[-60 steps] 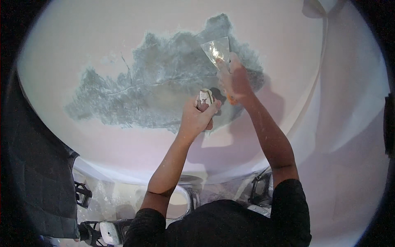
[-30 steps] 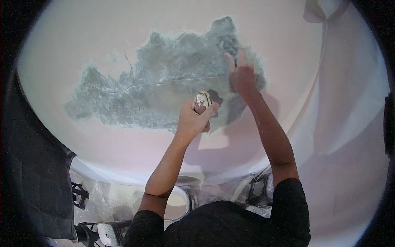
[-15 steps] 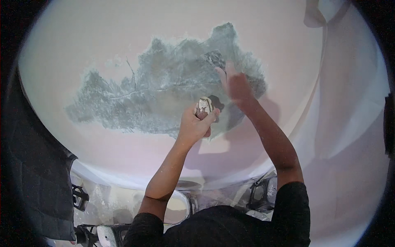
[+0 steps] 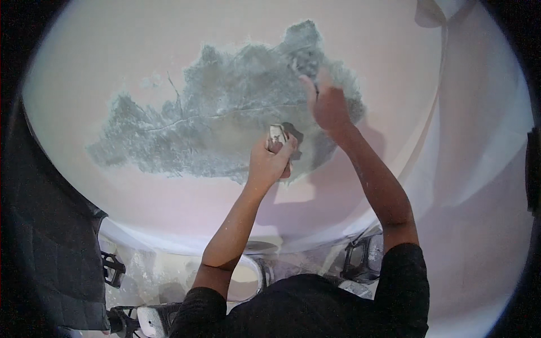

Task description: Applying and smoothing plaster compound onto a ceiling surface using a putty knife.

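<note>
Leftward of both hands (image 4: 270, 160) (image 4: 331, 107) the wall (image 4: 141, 56) lies open, dark sheet (image 4: 51, 236) bordering it.

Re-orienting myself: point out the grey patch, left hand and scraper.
Grey patch (image 4: 225, 90), head view: its middle.
Left hand (image 4: 268, 163), head view: back, near thumb.
Scraper (image 4: 304, 60), head view: blurred blade.

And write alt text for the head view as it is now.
A right hand holds a scraper, its blade blurred, at a rough grey patch on a pale wall. Lower down, the left hand grips a white-smeared tool before the patch.
</note>
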`<state>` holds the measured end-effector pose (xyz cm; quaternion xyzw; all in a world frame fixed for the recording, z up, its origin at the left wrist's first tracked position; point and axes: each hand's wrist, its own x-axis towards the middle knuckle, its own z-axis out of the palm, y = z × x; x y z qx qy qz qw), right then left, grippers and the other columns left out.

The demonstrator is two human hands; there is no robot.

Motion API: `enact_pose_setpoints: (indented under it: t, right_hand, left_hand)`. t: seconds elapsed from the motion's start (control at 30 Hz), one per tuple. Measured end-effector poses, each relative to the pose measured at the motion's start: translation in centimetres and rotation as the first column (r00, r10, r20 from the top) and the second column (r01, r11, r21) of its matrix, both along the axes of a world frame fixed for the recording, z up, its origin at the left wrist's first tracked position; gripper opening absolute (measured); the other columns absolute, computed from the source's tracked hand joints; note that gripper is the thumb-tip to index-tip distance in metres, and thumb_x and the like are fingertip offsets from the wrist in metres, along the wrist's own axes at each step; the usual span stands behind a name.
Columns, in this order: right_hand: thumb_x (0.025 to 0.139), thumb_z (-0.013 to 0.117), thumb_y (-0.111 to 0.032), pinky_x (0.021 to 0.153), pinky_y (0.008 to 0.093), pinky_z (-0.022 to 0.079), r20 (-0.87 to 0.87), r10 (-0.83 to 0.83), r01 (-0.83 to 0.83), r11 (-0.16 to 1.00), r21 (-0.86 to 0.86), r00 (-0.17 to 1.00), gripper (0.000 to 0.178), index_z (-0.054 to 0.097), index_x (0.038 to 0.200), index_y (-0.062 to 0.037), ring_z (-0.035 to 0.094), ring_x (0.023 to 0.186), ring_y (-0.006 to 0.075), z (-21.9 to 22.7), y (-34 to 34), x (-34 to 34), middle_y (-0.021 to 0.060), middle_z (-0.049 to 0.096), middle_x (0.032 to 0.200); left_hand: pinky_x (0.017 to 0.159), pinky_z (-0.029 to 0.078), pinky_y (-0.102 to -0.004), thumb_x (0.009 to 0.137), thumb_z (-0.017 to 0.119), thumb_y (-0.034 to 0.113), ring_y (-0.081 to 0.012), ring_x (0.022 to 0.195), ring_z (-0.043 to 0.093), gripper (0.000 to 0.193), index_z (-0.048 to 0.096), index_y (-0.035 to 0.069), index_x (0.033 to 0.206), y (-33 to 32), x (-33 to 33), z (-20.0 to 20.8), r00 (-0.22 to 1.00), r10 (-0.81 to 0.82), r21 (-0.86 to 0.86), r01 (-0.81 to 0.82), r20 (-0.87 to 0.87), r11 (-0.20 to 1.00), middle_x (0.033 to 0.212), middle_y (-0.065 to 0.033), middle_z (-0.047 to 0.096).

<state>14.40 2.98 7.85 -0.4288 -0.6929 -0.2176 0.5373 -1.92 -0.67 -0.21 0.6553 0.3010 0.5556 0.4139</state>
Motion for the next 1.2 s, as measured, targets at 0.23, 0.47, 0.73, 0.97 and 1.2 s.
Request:
enact_pose_setpoints:
  t: [0.23, 0.47, 0.73, 0.97, 1.2]
  right_hand:
    - [0.096, 0.053, -0.024, 0.033, 0.0280, 0.035, -0.839, 0.269, -0.738, 0.641, -0.211, 0.473, 0.022, 0.039, 0.095, -0.0077, 0.044, 0.040, 0.0110, -2.8, -3.1, -1.7, 0.0018, 0.044, 0.056]
    - [0.097, 0.050, -0.024, 0.032, 0.0237, 0.031, -0.919, 0.252, -0.743, 0.666, -0.062, 0.303, 0.021, 0.036, 0.099, -0.0083, 0.038, 0.041, 0.0053, -7.4, -3.2, -2.5, -0.0006, 0.041, 0.061]
    - [0.096, 0.050, -0.029, 0.063, 0.0360, 0.045, -0.716, 0.012, -0.494, 0.732, -0.469, 0.698, 0.033, 0.046, 0.103, 0.0024, 0.055, 0.068, 0.0209, -16.5, -2.5, -1.1, 0.0106, 0.054, 0.077]
    - [0.095, 0.051, -0.028, 0.063, 0.0359, 0.046, -0.696, -0.048, -0.451, 0.729, -0.514, 0.717, 0.033, 0.046, 0.106, 0.0025, 0.055, 0.066, 0.0225, -19.5, -2.4, -0.4, 0.0148, 0.056, 0.079]
    - [0.098, 0.051, -0.021, 0.035, 0.0233, 0.029, -0.883, 0.112, -0.676, 0.689, -0.262, 0.456, 0.016, 0.041, 0.100, -0.0083, 0.034, 0.042, 0.0046, -18.0, -2.4, -1.0, -0.0023, 0.039, 0.063]
  left_hand:
    - [0.057, 0.051, -0.0277, 0.092, 0.061, 0.021, -0.0144, 0.071, 0.063, 0.025, 0.054, 0.002, 0.106, -1.1, 1.4, -2.1, 0.965, -0.129, -0.231, 0.182, 0.229, 0.956, 0.083, -0.0059, 0.061]
    - [0.049, 0.050, -0.0279, 0.094, 0.058, 0.024, -0.0158, 0.056, 0.062, 0.025, 0.049, 0.002, 0.104, -3.0, 3.0, -4.2, 0.939, -0.254, -0.325, 0.321, 0.233, 0.889, 0.082, -0.0083, 0.061]
    - [0.043, 0.046, -0.0278, 0.091, 0.055, 0.011, -0.0148, 0.050, 0.060, 0.011, 0.053, 0.000, 0.093, -5.0, 4.7, -11.2, 0.993, -0.038, -0.391, 0.080, 0.114, 0.917, 0.071, -0.0061, 0.060]
    - [0.043, 0.047, -0.0277, 0.090, 0.054, 0.005, -0.0142, 0.050, 0.061, 0.007, 0.053, -0.001, 0.090, -4.7, 5.3, -13.3, 0.968, -0.033, -0.363, 0.124, 0.249, 0.924, 0.070, -0.0056, 0.059]
    - [0.042, 0.047, -0.0273, 0.089, 0.056, 0.009, -0.0143, 0.048, 0.060, 0.011, 0.053, -0.001, 0.092, -4.2, 6.2, -13.5, 0.987, 0.023, -0.332, 0.031, 0.158, 0.943, 0.067, -0.0058, 0.059]
